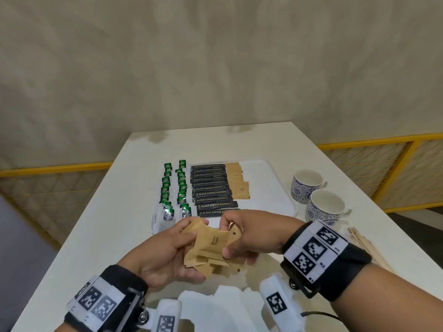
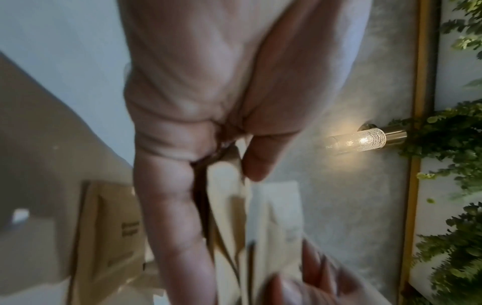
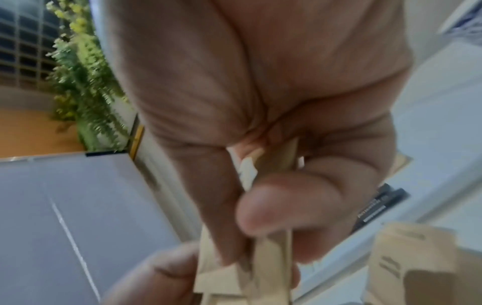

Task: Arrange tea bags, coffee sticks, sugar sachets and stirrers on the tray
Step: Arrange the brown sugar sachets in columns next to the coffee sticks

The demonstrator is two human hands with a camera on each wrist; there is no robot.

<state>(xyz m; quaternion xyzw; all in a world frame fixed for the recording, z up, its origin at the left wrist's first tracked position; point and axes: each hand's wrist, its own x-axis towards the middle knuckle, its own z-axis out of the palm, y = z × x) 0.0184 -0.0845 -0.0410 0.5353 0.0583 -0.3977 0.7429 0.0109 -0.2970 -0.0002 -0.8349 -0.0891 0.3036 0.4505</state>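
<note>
A white tray [image 1: 275, 178] lies on the table with green tea bags [image 1: 172, 188] in two columns at its left, black coffee sticks [image 1: 212, 188] in a stack, and several brown sugar sachets [image 1: 237, 182] to their right. In front of the tray, above the table, my left hand [image 1: 167, 248] grips a bunch of brown sugar sachets [image 1: 211, 248]. My right hand [image 1: 242, 236] pinches sachets from that bunch between thumb and fingers. The wrist views show the sugar sachets [image 2: 229, 216] [image 3: 274, 247] held edge-on between the fingers. Wooden stirrers [image 1: 369, 248] lie at the table's right edge.
Two blue-patterned white cups [image 1: 308, 185] [image 1: 326, 207] stand right of the tray. The white table [image 1: 107, 224] ends close to the stirrers on the right. A yellow railing [image 1: 395, 140] runs behind the table.
</note>
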